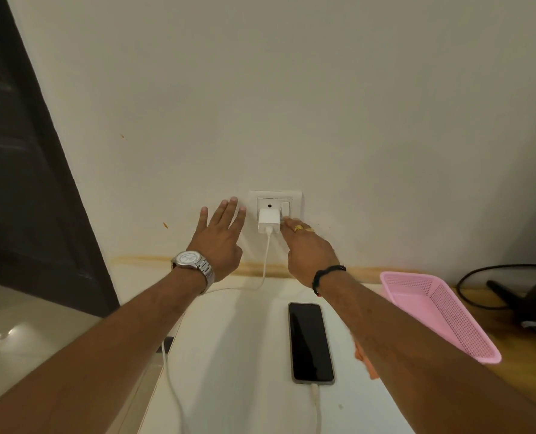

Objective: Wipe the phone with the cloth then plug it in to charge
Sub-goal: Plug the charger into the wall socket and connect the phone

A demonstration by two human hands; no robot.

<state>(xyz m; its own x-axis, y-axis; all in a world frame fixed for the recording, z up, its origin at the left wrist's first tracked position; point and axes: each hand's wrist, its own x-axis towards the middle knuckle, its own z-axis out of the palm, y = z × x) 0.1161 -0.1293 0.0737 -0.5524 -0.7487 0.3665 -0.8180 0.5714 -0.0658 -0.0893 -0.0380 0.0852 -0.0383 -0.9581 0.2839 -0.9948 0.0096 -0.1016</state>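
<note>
The black phone (pixel 311 343) lies screen up on the white table top (pixel 235 355), with a white cable (pixel 316 408) plugged into its near end. A white charger (pixel 268 223) sits in the wall socket plate (pixel 275 198). My right hand (pixel 307 249) reaches to the socket's right side, its fingertip at the switch beside the charger. My left hand (pixel 221 238) rests flat against the wall left of the socket, fingers spread, holding nothing. Under my right forearm a bit of the orange cloth (pixel 365 360) shows.
A pink plastic basket (pixel 442 311) lies tilted on the wooden surface to the right. Black cables and a dark device (pixel 529 296) sit at the far right. A dark door frame (pixel 26 183) stands at the left.
</note>
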